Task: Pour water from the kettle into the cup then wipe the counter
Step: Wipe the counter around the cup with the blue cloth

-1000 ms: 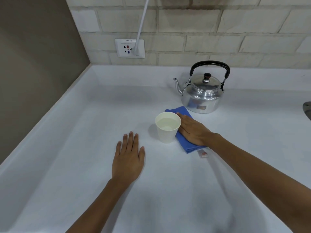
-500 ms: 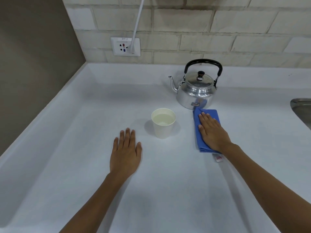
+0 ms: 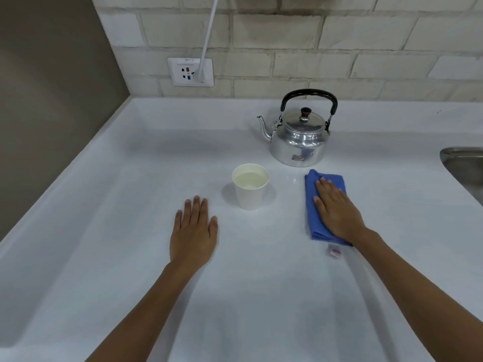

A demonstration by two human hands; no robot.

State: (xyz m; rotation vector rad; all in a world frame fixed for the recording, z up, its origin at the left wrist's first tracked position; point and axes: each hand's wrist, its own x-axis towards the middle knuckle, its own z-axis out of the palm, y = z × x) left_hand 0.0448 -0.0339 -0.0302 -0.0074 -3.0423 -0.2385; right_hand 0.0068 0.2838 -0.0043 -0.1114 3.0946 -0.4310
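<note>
A silver kettle with a black handle stands upright at the back of the white counter, spout to the left. In front of it, a little left, a white paper cup holds water. My right hand lies flat, palm down, on a folded blue cloth to the right of the cup and just in front of the kettle. My left hand rests flat on the bare counter, fingers spread, in front and left of the cup, holding nothing.
A steel sink edge shows at the right. A wall socket with a white cable plugged in sits on the brick wall. A brown wall closes off the left. The cloth's small tag lies by my right wrist.
My right hand has slid the blue cloth from beside the cup to the right, away from it. The left hand, cup and kettle have stayed put.
</note>
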